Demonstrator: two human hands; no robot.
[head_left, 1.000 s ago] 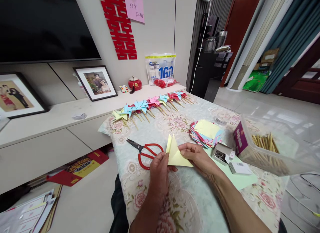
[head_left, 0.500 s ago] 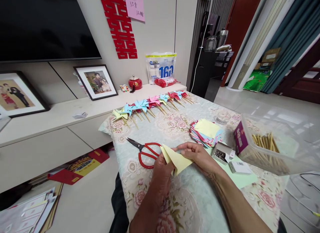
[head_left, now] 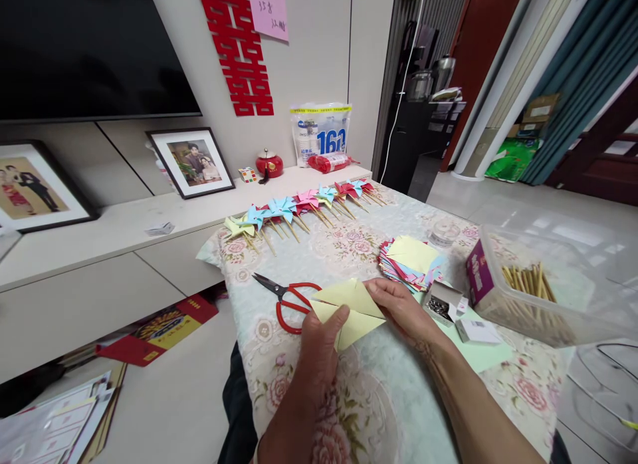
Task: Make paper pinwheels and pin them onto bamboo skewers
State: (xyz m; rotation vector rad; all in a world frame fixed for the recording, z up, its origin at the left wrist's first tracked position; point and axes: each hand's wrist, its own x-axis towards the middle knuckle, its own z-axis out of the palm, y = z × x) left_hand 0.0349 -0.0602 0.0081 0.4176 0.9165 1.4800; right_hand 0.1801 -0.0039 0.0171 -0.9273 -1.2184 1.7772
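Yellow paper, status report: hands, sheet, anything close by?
Left hand and right hand both pinching yellow paper. Sheet creased, half open. Red scissors alongside, touching.

Folded yellow paper (head_left: 349,308), btwn both hands

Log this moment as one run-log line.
left hand: holds yellow paper | right hand: holds same paper | red scissors: idle beside

Red scissors (head_left: 292,302) lie just left of my fingers; a stack of coloured paper (head_left: 409,262) sits beyond them, pinwheels (head_left: 299,208) farther off, a stick box (head_left: 528,292) right.
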